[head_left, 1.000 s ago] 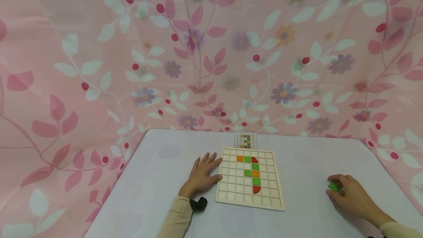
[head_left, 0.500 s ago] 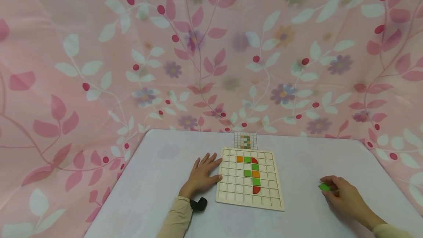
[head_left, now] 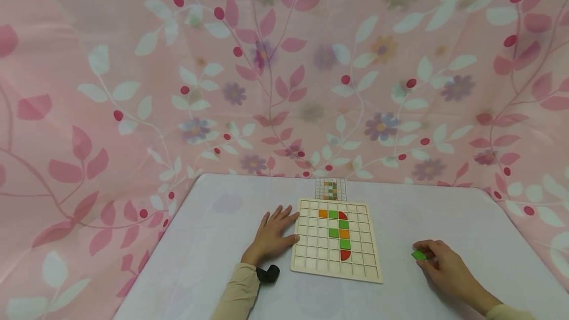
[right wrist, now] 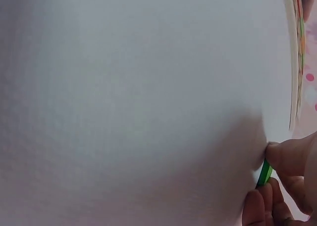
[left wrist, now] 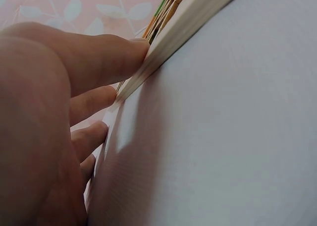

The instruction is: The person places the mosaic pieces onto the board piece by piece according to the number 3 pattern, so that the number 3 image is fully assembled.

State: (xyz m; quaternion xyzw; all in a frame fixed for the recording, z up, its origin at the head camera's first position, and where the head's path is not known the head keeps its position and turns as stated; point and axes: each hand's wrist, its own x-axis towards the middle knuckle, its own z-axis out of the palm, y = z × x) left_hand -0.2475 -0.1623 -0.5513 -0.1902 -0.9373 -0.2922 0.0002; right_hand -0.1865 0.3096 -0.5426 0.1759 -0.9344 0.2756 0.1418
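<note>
A pale wooden grid board [head_left: 311, 256] lies on the white table, with green and orange square tiles and red curved-edge tiles set in its cells. My left hand [head_left: 272, 235] rests at the board's left side, fingers spread, thumb and fingertip on its edge; the left wrist view shows the thumb [left wrist: 111, 57] against the wooden rim. Well to the right of the board, my right hand [head_left: 451, 270] pinches a green tile [head_left: 419, 255] between thumb and fingers. In the right wrist view the green tile [right wrist: 264, 173] shows edge-on, low over the table.
Behind the board lies a small printed grid card [head_left: 331, 189] with a coloured pattern. A black wrist-worn device [head_left: 268, 274] sits at the left wrist. A pink floral cloth [head_left: 311, 88] hangs behind the white table [head_left: 231, 206].
My right hand has moved left toward the board, carrying the green tile. The left hand and the board have stayed where they were.
</note>
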